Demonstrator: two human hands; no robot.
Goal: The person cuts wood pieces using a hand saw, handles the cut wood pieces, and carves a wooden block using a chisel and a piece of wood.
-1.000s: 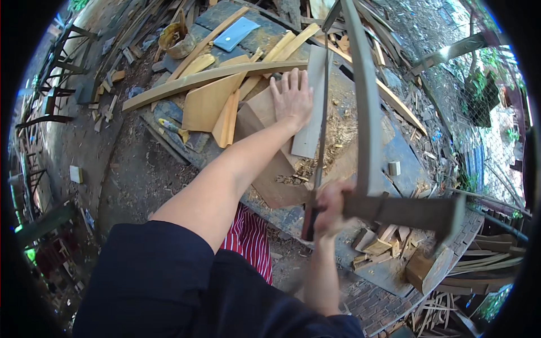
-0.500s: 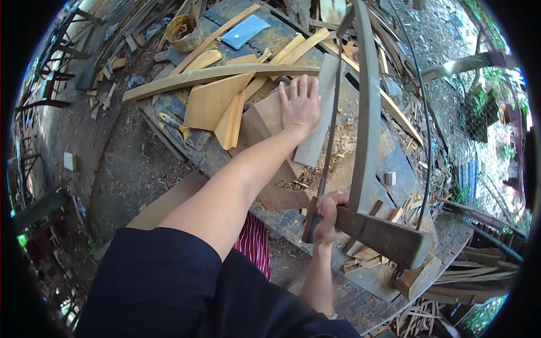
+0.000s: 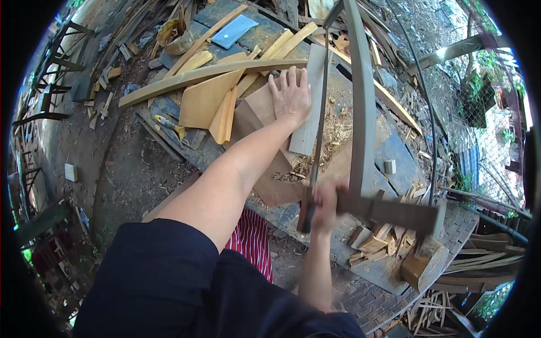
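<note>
My left hand [image 3: 293, 98] lies flat with its fingers spread on a brown wooden board [image 3: 260, 107], beside a narrow grey plank [image 3: 306, 135]. Wrapped round the near end of a wooden frame saw [image 3: 363, 124] is my right hand [image 3: 327, 205], somewhat smeared by motion. The saw's thin blade [image 3: 321, 118] runs lengthwise close to the grey plank's right edge; whether its teeth touch the wood I cannot tell. Sawdust [image 3: 341, 112] is scattered on the work table [image 3: 394, 158] right of the blade.
A long curved wood strip [image 3: 208, 76] and several yellowish offcuts [image 3: 205, 101] lie left of my left hand. Farther off are a blue flat case [image 3: 234, 31] and a dirty bucket [image 3: 174, 36]. Wood scraps [image 3: 377, 242] and a small block [image 3: 390, 166] lie at the right.
My right hand and the saw's near end have shifted away from me, and the near crossbar has swung. My left hand stays on the board. The whole view has shifted slightly.
</note>
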